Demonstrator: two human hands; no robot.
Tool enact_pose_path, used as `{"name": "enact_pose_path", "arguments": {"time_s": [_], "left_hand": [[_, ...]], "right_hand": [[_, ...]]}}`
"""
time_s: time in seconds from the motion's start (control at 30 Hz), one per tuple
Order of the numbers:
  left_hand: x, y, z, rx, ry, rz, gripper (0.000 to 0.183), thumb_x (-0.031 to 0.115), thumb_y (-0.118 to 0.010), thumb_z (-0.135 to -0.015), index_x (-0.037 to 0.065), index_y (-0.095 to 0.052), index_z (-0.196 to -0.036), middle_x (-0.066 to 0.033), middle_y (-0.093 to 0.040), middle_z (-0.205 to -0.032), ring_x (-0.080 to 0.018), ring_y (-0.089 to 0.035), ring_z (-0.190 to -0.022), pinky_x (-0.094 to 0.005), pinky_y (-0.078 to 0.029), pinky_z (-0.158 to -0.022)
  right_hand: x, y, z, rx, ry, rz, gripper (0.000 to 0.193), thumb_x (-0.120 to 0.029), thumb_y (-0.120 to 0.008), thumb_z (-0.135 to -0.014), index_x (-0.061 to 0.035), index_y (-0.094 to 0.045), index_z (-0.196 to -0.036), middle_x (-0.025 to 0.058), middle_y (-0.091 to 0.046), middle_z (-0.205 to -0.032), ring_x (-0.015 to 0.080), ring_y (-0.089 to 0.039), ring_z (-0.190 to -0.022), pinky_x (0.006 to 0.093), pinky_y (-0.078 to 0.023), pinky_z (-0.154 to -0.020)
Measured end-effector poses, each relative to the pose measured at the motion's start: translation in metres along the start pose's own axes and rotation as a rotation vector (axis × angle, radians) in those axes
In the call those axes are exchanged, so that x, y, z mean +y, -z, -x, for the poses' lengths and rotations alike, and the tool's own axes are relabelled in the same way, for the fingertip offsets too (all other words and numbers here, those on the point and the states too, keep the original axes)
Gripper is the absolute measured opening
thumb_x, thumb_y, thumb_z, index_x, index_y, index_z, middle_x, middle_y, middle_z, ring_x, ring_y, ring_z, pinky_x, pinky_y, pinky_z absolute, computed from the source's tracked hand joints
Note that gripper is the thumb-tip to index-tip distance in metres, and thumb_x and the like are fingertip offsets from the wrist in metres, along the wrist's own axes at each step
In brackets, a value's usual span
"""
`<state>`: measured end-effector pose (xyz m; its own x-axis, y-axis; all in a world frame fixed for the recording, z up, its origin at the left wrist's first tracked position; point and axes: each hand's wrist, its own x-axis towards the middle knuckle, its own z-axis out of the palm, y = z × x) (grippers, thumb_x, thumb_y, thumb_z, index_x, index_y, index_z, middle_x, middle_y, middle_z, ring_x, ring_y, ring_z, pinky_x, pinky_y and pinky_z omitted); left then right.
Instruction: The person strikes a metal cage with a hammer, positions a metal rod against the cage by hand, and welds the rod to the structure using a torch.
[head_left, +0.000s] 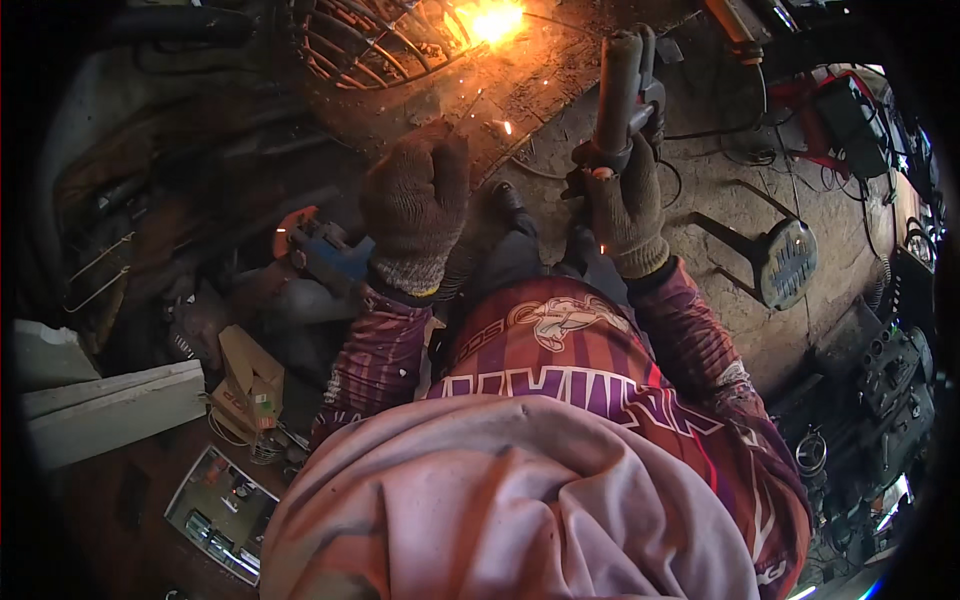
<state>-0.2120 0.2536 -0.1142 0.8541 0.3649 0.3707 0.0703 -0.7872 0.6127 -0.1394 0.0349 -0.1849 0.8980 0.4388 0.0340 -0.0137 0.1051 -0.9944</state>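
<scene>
My right hand [625,205], in a grey knit glove, is closed around a grey welding electrode holder [618,95] with a thick round body. From its far end a thin rod [560,24] runs left to a bright welding arc [495,18]. The arc burns at the right edge of a round metal grate of curved bars [375,45]. My left hand [418,195], gloved the same way, is closed in front of the grate, apart from it. What its fingers hold, if anything, is hidden. Sparks [507,128] fly between my hands and the arc.
A stool with a slotted metal seat [788,262] stands on the right, near a red and black box-shaped machine [850,120] with cables. On the left lie a blue and orange power tool [325,245], a cardboard box [245,375] and pale boards [120,405]. My shoes [508,198] show below.
</scene>
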Motion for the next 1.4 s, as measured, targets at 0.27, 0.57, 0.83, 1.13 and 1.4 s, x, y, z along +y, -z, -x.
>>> {"name": "enact_pose_path", "arguments": {"time_s": [0.27, 0.57, 0.83, 1.13, 1.4], "left_hand": [[0.001, -0.001, -0.002, -0.034, -0.076, -0.181, 0.024, 0.02, -0.071, -0.092, 0.001, -0.069, -0.106, -0.0161, -0.07, -0.099, -0.0303, -0.07, -0.088, -0.0373, -0.055, -0.078], [0.003, 0.002, 0.0, -0.053, -0.092, -0.207, 0.028, 0.023, -0.07, -0.092, 0.004, -0.07, -0.112, -0.0153, -0.071, -0.098, -0.0339, -0.069, -0.089, -0.0375, -0.055, -0.078], [-0.007, -0.002, 0.002, 0.004, -0.16, -0.245, 0.022, 0.017, -0.069, -0.088, 0.005, -0.066, -0.107, -0.0158, -0.069, -0.088, -0.0322, -0.07, -0.077, -0.0389, -0.055, -0.068], [0.005, 0.014, 0.011, -0.053, -0.213, -0.465, 0.024, 0.021, -0.067, -0.093, 0.002, -0.068, -0.109, -0.0136, -0.07, -0.094, -0.0263, -0.068, -0.077, -0.0358, -0.054, -0.069], [0.01, -0.002, -0.004, 0.04, -0.013, 0.038, 0.014, 0.014, -0.072, -0.088, 0.005, -0.068, -0.098, -0.0152, -0.069, -0.077, -0.0297, -0.07, -0.066, -0.0374, -0.054, -0.059]], "right_hand": [[0.003, 0.001, 0.003, -0.038, -0.057, -0.019, 0.059, -0.033, -0.057, -0.101, 0.0012, -0.032, -0.142, 0.0135, -0.06, -0.111, 0.0167, -0.064, -0.086, 0.0321, -0.057, -0.074], [0.001, -0.002, 0.0, -0.011, -0.069, 0.032, 0.05, -0.025, -0.057, -0.098, 0.006, -0.042, -0.135, 0.0158, -0.063, -0.109, 0.0227, -0.063, -0.095, 0.033, -0.05, -0.084], [-0.005, -0.005, 0.002, -0.039, -0.135, -0.063, 0.055, -0.021, -0.058, -0.098, 0.009, -0.037, -0.139, 0.0178, -0.06, -0.114, 0.0228, -0.061, -0.101, 0.0344, -0.05, -0.087], [0.016, 0.001, 0.005, -0.088, 0.167, 0.489, 0.036, -0.012, -0.05, -0.1, 0.0036, -0.051, -0.133, 0.0186, -0.062, -0.12, 0.028, -0.062, -0.105, 0.0412, -0.054, -0.088], [-0.011, 0.004, 0.004, 0.046, 0.053, -0.019, 0.057, -0.033, -0.056, -0.1, -0.0006, -0.033, -0.141, 0.0127, -0.059, -0.111, 0.016, -0.062, -0.084, 0.0325, -0.057, -0.071]]}}
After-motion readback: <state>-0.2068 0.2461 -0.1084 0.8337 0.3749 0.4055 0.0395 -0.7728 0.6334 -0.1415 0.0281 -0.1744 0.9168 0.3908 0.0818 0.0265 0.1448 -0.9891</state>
